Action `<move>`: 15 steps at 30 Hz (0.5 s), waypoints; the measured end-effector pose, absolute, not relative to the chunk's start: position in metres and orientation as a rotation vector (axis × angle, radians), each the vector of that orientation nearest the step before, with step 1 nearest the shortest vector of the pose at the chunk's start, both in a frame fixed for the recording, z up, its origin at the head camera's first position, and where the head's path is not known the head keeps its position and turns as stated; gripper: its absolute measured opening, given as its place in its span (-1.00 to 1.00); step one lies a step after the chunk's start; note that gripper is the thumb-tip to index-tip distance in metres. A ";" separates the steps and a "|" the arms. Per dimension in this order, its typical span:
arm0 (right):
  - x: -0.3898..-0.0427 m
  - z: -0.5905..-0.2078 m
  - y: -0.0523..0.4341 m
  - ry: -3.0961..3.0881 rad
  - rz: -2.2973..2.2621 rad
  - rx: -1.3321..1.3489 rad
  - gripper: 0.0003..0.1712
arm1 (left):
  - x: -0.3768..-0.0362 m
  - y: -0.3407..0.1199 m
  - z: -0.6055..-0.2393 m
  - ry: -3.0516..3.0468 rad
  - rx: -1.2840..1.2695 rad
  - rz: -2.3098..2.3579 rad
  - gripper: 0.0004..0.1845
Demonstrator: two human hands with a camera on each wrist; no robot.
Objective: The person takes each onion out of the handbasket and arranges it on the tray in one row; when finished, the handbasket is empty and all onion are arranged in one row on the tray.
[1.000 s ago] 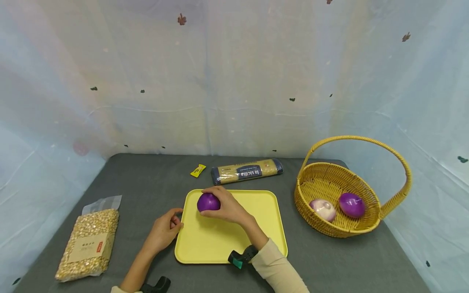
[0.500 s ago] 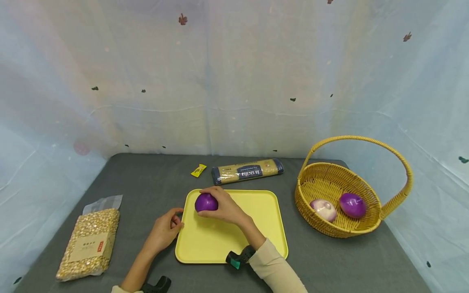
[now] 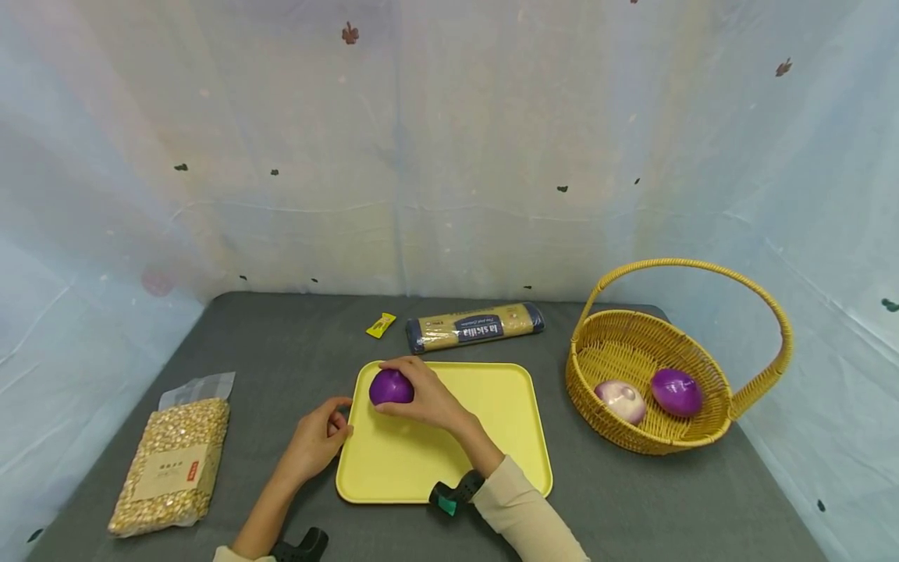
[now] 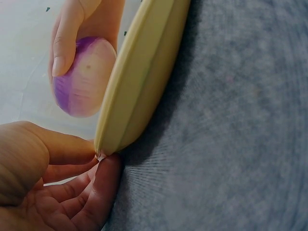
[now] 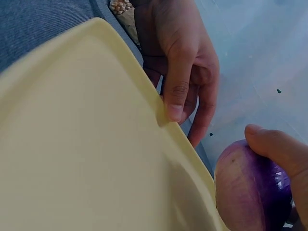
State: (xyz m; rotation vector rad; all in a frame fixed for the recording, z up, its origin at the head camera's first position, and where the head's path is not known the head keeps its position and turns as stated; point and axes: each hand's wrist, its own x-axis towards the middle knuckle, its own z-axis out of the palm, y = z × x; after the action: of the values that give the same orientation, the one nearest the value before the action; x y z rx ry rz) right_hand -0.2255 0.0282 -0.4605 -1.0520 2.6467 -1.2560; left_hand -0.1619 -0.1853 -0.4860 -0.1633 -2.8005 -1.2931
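While right hand (image 3: 430,396) grips onion (image 3: 390,387), pasta pack (image 3: 474,328) reads "la sicilia".

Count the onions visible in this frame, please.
3. One purple onion is held by the right hand over the yellow tray; two more lie in the wicker basket. None seems hidden.

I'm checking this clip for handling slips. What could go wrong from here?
The onion is round and sits near the tray's left corner under the right hand; released there, it might roll over the low rim. The left hand only pinches the tray's edge, so the tray might slide.
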 end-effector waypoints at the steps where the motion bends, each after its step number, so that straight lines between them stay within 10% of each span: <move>1: -0.225 -0.461 0.028 2.644 -1.261 -1.056 -0.27 | -0.162 -0.185 -0.486 -2.802 -0.161 -1.292 -0.62; 15: -0.226 -0.468 0.021 2.662 -1.234 -1.079 -0.27 | -0.162 -0.185 -0.484 -2.826 -0.130 -1.323 -0.61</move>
State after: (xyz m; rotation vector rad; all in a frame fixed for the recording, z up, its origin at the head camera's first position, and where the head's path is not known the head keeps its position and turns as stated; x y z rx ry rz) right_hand -0.2258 0.0208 -0.4681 -1.0788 2.6615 -1.2341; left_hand -0.1623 -0.1848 -0.4840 -0.1301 -2.8255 -1.3226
